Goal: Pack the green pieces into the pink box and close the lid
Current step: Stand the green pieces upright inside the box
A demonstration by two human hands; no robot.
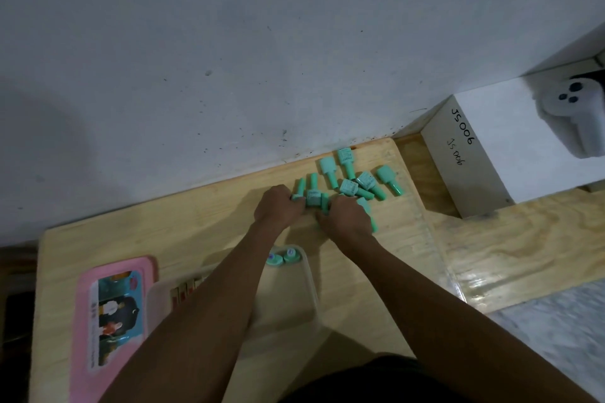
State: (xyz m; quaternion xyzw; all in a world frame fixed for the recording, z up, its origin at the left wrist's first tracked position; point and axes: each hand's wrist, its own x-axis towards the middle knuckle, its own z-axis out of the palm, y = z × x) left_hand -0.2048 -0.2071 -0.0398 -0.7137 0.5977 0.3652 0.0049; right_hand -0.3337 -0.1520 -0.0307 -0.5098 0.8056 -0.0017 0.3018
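Several green bottle-shaped pieces [357, 178] lie scattered at the far side of the wooden table [203, 216], near the wall. My left hand [278, 206] is closed around one or two green pieces at the heap's left end. My right hand [345, 217] grips other green pieces beside it, one sticking out to its right. The open box [307, 281], pale and translucent, sits under my forearms; two green pieces [283, 257] stand in its far corner. Its pink lid [111, 314], with a picture on it, lies flat to the left of the box.
A white carton [510, 147] marked "JS006" stands at the right on a lower wooden surface, with a white game controller [576, 114] on top. The grey wall runs right behind the heap of pieces. Some brownish items show inside the box's left end.
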